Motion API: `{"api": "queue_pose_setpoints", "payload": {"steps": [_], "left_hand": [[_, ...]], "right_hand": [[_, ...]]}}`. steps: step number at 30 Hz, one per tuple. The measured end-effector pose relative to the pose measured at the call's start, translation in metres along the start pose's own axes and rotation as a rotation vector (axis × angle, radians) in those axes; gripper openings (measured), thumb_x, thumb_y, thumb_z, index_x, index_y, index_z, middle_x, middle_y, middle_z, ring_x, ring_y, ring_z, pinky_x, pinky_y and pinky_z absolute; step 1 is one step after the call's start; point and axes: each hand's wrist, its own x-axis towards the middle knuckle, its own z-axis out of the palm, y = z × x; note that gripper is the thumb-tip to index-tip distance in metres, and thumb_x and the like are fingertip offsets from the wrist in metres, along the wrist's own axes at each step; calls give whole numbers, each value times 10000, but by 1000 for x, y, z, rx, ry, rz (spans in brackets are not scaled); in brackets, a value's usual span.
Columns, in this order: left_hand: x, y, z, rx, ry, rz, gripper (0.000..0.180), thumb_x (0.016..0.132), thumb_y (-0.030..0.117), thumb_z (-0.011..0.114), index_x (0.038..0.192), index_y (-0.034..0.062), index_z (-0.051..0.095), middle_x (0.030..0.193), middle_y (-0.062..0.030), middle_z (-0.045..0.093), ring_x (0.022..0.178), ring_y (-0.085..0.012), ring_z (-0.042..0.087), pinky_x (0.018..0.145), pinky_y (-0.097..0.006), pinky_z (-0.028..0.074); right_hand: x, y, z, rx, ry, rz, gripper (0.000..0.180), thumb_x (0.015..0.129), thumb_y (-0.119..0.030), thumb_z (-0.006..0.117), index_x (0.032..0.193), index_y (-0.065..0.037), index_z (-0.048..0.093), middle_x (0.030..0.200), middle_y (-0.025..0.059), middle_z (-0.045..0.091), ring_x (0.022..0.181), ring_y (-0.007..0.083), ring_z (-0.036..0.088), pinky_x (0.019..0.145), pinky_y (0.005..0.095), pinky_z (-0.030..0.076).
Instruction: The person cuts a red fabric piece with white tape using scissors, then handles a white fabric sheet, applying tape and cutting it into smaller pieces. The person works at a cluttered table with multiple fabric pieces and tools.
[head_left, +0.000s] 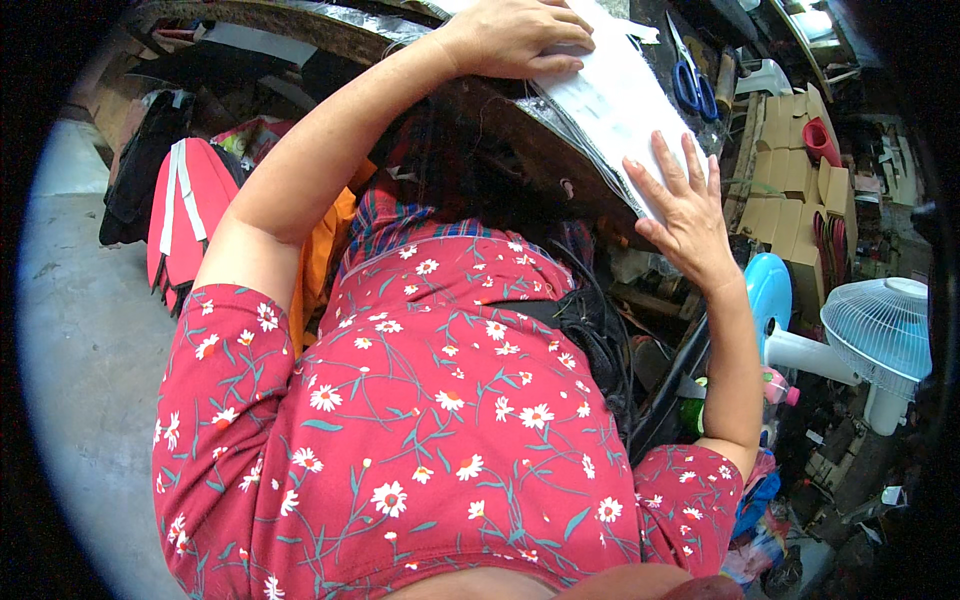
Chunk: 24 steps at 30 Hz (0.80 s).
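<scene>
A long stack of thin white sheets (610, 95) lies at the table's edge; whether they are cloth or paper I cannot tell. My left hand (525, 38) rests flat on its far left part, fingers stretched out to the right and nothing in them. At the near right end my right hand (685, 215) presses down with fingers spread. Layered greyish edges show along the stack's near side. Blue-handled scissors (693, 85) lie just right of the stack, apart from both hands.
Tan cardboard pieces (785, 175) stand at the right, with a red roll (821, 142) on them. A white fan with blue blades (880, 330) is at the far right. Red flat pieces tied with a white strip (190, 210) are at the left, above a grey floor (90, 370).
</scene>
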Motion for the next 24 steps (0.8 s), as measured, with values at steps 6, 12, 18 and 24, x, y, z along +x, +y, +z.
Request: {"api": "queue_pose_setpoints", "payload": {"steps": [6, 12, 18, 24], "left_hand": [[-1, -2, 6, 229, 44, -15, 331, 932, 388, 595, 1093, 115, 692, 1185, -51, 666, 1137, -238, 585, 992, -361, 468], [-3, -3, 11, 245, 57, -23, 335, 924, 396, 600, 1095, 122, 690, 1186, -41, 667, 1139, -236, 582, 988, -368, 472], [-1, -2, 6, 206, 35, -17, 333, 921, 396, 602, 1090, 122, 690, 1186, -42, 667, 1136, -243, 583, 988, -372, 471], [-1, -2, 10, 228, 50, -20, 337, 918, 401, 605, 1085, 121, 691, 1185, -48, 668, 1131, -244, 585, 987, -376, 469]], "right_hand": [[-6, -7, -6, 665, -2, 142, 791, 898, -789, 155, 1430, -321, 507, 1625, 54, 226, 1513, 343, 53, 1181, 582, -9], [20, 23, -23, 1204, 163, 208, 1028, 854, -831, -2, 1162, -183, 735, 1602, 69, 282, 1517, 276, 59, 1192, 505, -80], [66, 19, 14, 76, 77, 339, 696, 992, -632, 271, 1446, -153, 490, 1598, 109, 276, 1499, 328, 148, 1170, 607, 87], [73, 10, 5, -267, 64, 255, 841, 939, -714, 296, 1446, -65, 464, 1577, 105, 325, 1487, 318, 201, 1166, 622, 81]]}}
